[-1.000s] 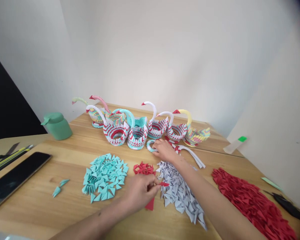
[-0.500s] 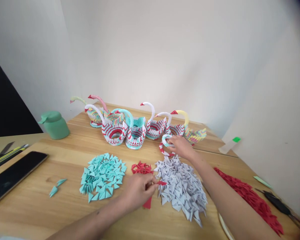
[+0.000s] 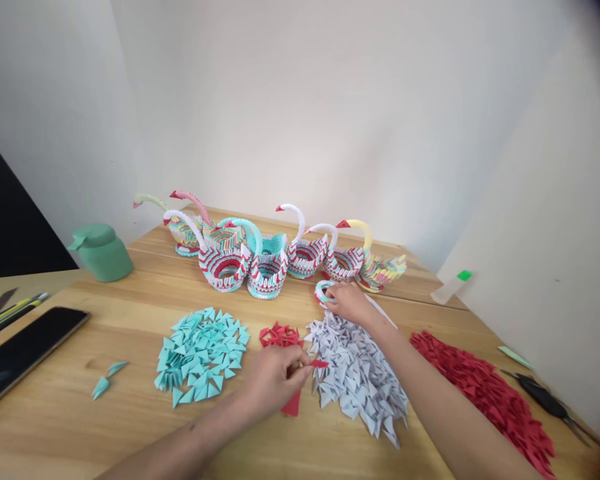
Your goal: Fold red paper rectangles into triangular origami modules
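Observation:
My left hand is closed in a pinch on a red folded paper piece, just over the left edge of the pale grey pile. My right hand reaches past that pile with curled fingers on a small white, teal and red paper ring. Fingers hide part of the ring. Below my hands are the pale grey folded paper triangles, a small heap of red pieces and a red paper strip. A thin white curved piece shows beyond my right wrist.
Several folded-paper swans stand along the back. Teal triangles lie left, red triangles right. A green lidded container, phone, two loose teal pieces and black-handled scissors lie around the sides.
My right hand has lowered with the white-and-teal ring, and the separate red-and-white ring beneath no longer shows apart. My left hand keeps its pinch. The view has shifted slightly.

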`<state>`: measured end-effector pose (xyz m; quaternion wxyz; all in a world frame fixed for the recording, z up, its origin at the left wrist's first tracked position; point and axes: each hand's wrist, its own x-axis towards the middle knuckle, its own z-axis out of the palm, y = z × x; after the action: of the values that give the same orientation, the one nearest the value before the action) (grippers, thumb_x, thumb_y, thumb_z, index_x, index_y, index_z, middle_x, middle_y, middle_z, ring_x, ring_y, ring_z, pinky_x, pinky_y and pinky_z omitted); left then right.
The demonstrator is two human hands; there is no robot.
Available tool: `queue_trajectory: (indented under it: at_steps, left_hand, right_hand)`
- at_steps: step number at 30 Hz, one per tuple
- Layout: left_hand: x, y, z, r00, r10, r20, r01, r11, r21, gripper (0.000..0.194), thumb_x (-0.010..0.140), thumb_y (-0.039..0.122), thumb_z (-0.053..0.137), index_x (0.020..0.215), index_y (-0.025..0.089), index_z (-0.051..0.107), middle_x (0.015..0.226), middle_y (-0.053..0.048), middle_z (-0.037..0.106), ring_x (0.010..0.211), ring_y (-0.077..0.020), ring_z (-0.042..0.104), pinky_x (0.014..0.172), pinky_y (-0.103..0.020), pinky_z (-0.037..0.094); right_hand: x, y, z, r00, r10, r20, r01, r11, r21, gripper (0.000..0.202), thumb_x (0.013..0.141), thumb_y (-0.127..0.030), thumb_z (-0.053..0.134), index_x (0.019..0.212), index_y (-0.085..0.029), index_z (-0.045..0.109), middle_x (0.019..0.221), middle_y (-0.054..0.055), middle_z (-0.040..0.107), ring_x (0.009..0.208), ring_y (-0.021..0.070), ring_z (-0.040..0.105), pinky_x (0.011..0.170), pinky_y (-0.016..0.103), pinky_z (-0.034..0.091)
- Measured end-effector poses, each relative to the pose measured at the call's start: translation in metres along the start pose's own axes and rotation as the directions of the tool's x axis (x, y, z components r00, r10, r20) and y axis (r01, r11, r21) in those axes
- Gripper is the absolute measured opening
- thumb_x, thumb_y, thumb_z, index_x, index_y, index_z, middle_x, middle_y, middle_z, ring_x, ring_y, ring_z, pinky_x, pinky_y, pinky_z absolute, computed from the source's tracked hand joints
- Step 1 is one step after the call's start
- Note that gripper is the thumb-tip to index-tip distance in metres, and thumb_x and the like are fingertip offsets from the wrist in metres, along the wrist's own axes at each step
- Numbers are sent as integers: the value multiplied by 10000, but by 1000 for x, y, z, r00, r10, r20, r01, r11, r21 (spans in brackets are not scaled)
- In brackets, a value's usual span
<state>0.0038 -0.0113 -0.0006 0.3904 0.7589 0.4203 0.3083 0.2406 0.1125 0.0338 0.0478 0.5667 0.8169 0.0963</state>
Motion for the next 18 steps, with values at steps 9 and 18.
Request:
queue_trajectory:
  at_steps: [9,18]
  left_hand:
    - [-1,5,-3,1000,4,13,-4,1000,8,135,801,232,553,718,183,647,544,43,526,502,-98,430,503,-203,230]
    - [-1,7,-3,1000,7,-9,-7,1000,-7,137,799,210,561,680,176,621,525,50,497,493,-92,416,500,-199,231]
  right_hand:
    - [2,-5,0,1000,-1,17,2,999,-52,253,832,-394,615,844,-156,701,996,129,709,1002,271,588,879,334,340]
    - [7,-9,7,999,29,18,-28,998,-60,235,819,-337,614,903,-136,702,1016,138,712,1025,275,602,884,337,356]
